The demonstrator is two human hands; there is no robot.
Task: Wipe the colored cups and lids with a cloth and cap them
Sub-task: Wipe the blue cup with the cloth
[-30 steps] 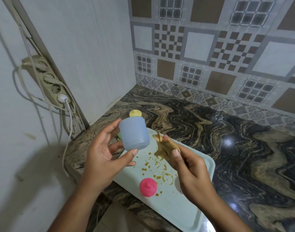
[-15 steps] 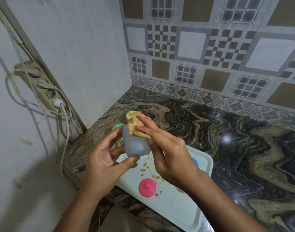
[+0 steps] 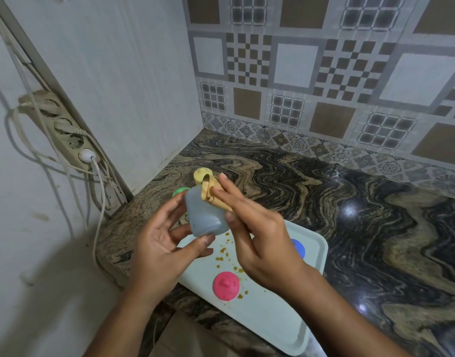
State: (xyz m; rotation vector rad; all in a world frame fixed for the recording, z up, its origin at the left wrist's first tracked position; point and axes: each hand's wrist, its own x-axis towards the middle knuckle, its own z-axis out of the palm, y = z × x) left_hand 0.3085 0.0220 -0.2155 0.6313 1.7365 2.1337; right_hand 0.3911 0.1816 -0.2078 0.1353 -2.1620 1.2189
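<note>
My left hand [image 3: 162, 243] holds a pale blue cup [image 3: 204, 215] upside down above the left end of a light tray [image 3: 262, 315]. My right hand [image 3: 257, 228] presses a folded tan cloth [image 3: 211, 193] against the cup's upper right side. A pink lid [image 3: 226, 285] lies on the tray near its front, among brown smears. A blue lid [image 3: 298, 248] peeks out on the tray behind my right hand. A yellow lid [image 3: 201, 174] and a green lid [image 3: 179, 191] sit on the counter beyond the cup, both partly hidden.
The tray rests at the left corner of a dark marbled counter [image 3: 363, 228]. A white wall stands to the left, patterned tiles at the back. A power strip [image 3: 64, 132] with a plugged white cable hangs on the left wall.
My right hand brought the cloth from beside the cup up onto the cup's side. The blue lid on the tray came into view. My left hand kept its hold on the cup.
</note>
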